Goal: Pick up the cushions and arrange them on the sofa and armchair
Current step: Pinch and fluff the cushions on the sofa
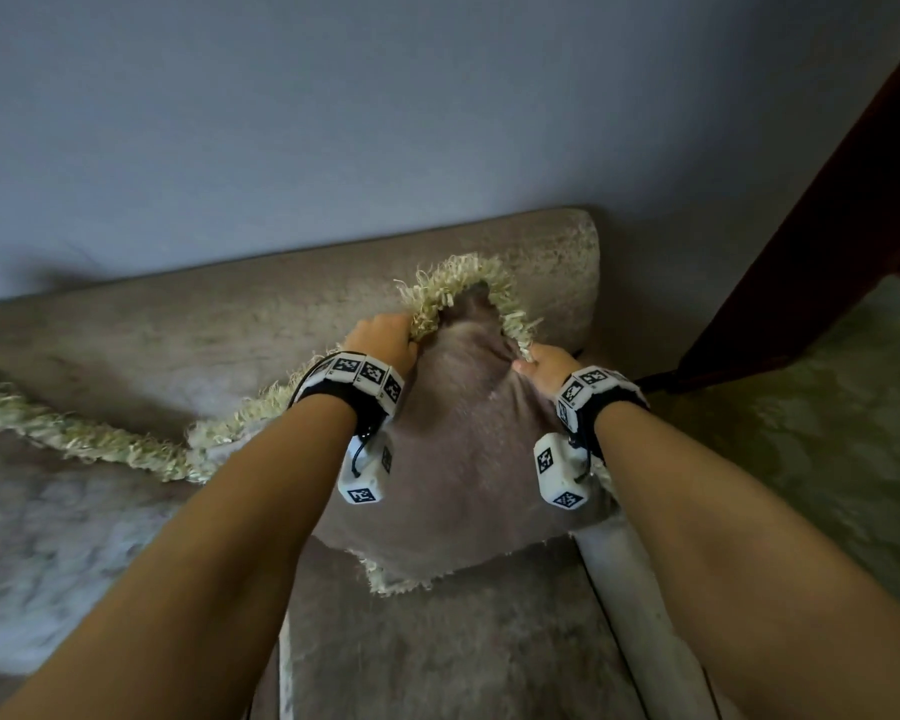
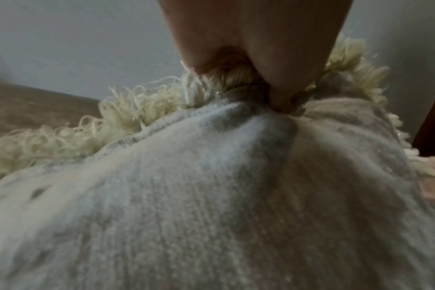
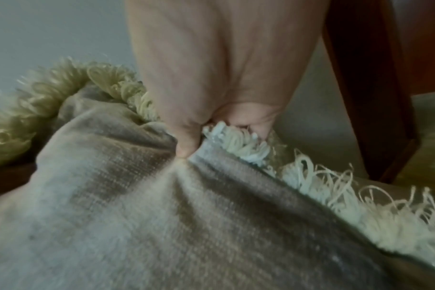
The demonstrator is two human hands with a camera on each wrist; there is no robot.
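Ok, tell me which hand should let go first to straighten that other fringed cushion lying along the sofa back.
Left. The left hand grips the held cushion on the side nearer the second cushion; the right hand grips its far edge, by the sofa end.

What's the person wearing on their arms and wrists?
Both forearms are bare, no sleeves. The left hand and right hand each have a black wrist strap ringed with white blocks bearing black-and-white square markers, a white camera box underneath, and thin black cables.
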